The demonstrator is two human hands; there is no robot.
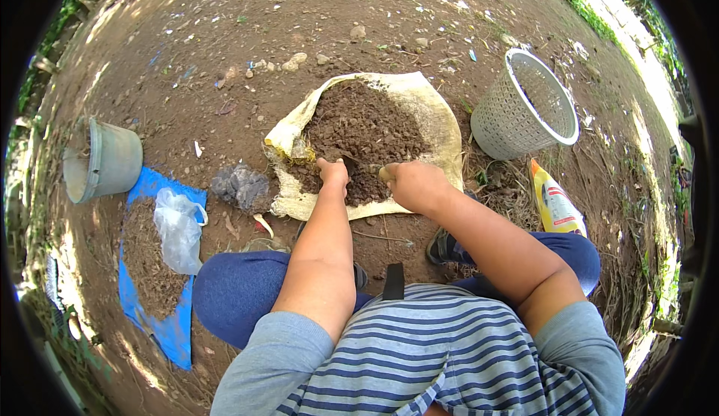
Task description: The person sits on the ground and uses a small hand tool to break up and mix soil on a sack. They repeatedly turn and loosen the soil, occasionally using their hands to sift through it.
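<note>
A heap of dark brown soil lies on a pale yellow woven sack spread on the ground. My right hand grips the light handle of a hand trowel. Its dark blade points left into the near part of the heap, partly covered by soil. Close to that blade, my left hand reaches into the soil with its thumb up. The left fingers are largely hidden, so what they hold cannot be seen.
To the right stand a tilted white plastic basket and a yellow-and-white packet. On the left are a grey clump, a plastic bucket on its side, and a blue sheet bearing dry matter and a clear plastic bag.
</note>
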